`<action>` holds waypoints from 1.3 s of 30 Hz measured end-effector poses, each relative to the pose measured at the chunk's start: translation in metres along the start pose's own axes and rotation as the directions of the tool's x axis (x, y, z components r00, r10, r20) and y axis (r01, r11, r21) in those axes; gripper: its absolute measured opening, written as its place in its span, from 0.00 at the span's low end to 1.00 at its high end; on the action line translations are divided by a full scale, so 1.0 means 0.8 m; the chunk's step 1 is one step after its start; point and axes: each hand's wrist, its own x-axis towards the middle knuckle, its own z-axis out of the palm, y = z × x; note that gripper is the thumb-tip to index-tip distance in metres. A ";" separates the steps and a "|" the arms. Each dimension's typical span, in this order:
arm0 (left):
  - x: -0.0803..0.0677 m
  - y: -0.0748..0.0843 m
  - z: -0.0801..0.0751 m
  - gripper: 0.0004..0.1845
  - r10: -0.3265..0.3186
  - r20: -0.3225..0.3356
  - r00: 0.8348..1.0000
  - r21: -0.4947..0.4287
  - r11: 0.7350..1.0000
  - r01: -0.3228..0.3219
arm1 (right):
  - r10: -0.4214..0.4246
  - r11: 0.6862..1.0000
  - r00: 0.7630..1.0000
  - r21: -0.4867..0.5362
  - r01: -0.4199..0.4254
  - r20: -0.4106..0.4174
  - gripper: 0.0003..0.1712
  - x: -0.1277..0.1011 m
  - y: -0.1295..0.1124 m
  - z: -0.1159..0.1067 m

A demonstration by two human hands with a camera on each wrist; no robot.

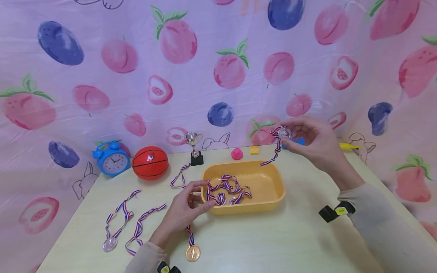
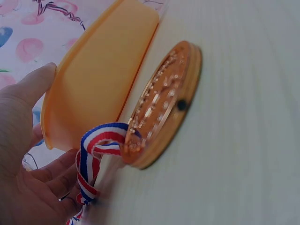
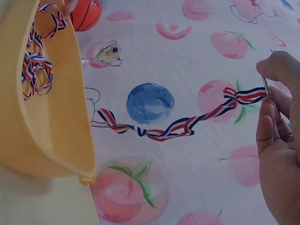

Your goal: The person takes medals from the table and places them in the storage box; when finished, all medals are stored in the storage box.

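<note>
The medals are being gathered into the yellow tray (image 1: 273, 197), which sits mid-counter, and this looks like the middle of that job. The right hand (image 1: 315, 146) is raised over the far right of the counter (image 1: 290, 242), fingers clamped on a silver medal (image 1: 285, 132); its striped ribbon (image 1: 273, 155) trails down to the tray's far rim. The left hand (image 1: 186, 208) is at the tray's near left corner, fingers curled round the ribbon of a gold medal (image 1: 192, 253), whose disc lies on the counter nearer the person. Several ribbons already lie tangled inside the tray.

The next move probably calls for carrying the silver medal left and down over the tray and letting it go, with the ribbon following inside the rim rather than draping over it. The gold medal then needs lifting clear of the counter.

Another silver medal (image 1: 110, 244) and a loose ribbon (image 1: 140, 227) lie near left, well apart from the tray.
</note>
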 end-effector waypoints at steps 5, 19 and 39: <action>0.000 -0.001 -0.001 0.33 -0.002 0.001 1.000 -0.002 1.000 0.002 | 0.021 0.999 0.999 0.032 -0.022 0.036 0.26 0.003 0.003 0.020; 0.000 0.001 0.000 0.34 0.001 0.006 1.000 -0.010 1.000 -0.001 | 0.140 0.989 0.981 -0.063 -0.133 0.133 0.24 -0.005 0.034 0.070; 0.000 -0.001 -0.001 0.34 -0.008 0.007 1.000 -0.011 1.000 0.009 | 0.284 0.948 0.929 -0.214 -0.235 0.236 0.27 -0.043 0.054 0.102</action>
